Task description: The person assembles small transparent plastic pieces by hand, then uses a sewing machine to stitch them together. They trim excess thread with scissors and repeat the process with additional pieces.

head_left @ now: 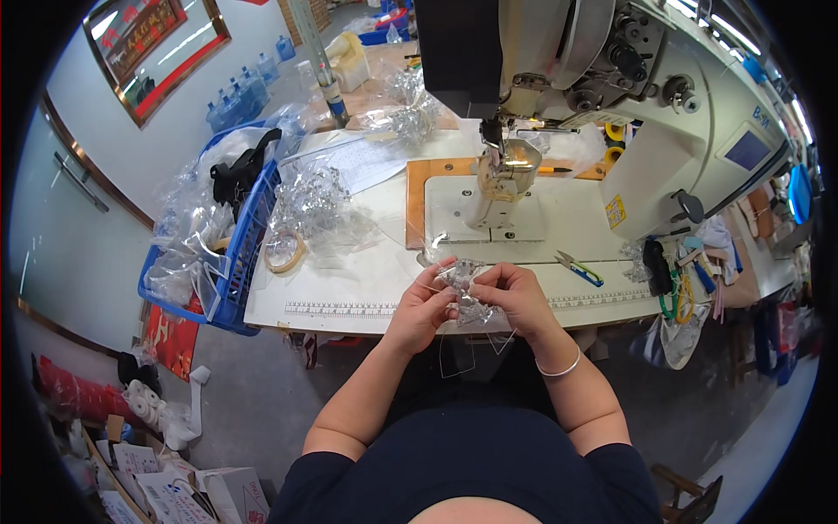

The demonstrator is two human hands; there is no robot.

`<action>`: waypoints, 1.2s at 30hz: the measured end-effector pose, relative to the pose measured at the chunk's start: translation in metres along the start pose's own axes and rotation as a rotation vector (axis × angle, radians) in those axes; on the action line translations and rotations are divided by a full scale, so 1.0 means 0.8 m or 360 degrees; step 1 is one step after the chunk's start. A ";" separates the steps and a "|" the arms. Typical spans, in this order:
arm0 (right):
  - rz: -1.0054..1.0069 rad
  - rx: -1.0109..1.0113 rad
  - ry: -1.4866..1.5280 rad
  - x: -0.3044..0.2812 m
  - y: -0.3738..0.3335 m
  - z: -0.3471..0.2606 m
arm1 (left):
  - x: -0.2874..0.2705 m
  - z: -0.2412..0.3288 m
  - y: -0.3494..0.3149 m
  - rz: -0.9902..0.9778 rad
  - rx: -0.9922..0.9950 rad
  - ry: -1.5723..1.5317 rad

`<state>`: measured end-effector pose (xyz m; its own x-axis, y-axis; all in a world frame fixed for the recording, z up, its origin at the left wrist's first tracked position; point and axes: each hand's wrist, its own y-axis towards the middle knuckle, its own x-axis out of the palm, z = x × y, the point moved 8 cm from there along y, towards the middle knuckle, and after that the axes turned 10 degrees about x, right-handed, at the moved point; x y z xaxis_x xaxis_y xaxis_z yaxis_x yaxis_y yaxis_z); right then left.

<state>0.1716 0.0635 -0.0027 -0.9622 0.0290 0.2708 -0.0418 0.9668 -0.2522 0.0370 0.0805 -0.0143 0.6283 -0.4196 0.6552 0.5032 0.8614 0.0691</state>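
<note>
Between my two hands, just over the front edge of the white table, is a crumpled piece of clear plastic with silvery bits (472, 312). My left hand (422, 307) pinches its left side between thumb and fingers. On the other side my right hand (513, 299), with a pale bangle at the wrist, grips it between thumb and fingertips. Thin clear strips hang below the hands. Beyond them stands the post-bed sewing machine (502, 194), its needle area apart from the piece. Thread snips (580, 269) lie right of my right hand.
A blue basket (240, 284) of clear plastic stands left. Silvery plastic pieces (314, 196) and a tape roll (285, 251) lie on the table's left. A printed ruler (340, 309) runs along the front edge. Scissors with coloured handles (679, 297) are at the right end.
</note>
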 end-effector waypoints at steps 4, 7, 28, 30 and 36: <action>-0.0017 -0.0010 0.0034 0.001 0.000 0.001 | -0.006 -0.010 0.002 0.0023 0.0053 -0.0096; 0.0000 -0.0013 0.0043 -0.001 0.000 0.001 | -0.004 -0.012 0.000 0.0099 0.0051 -0.0104; 0.0029 -0.0277 -0.0737 0.016 -0.034 -0.071 | -0.011 -0.007 0.006 0.0302 0.0292 0.0059; -0.0141 -0.0184 -0.0634 0.026 -0.046 -0.078 | -0.016 -0.011 0.007 0.0301 0.0212 0.0049; 0.0127 -0.0048 -0.0614 0.012 -0.027 -0.049 | 0.004 -0.012 -0.001 0.0151 0.0045 -0.0155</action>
<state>0.1741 0.0529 0.0417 -0.9928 0.0125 -0.1194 0.0398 0.9726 -0.2291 0.0447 0.0758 -0.0193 0.6111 -0.3075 0.7294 0.4268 0.9041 0.0237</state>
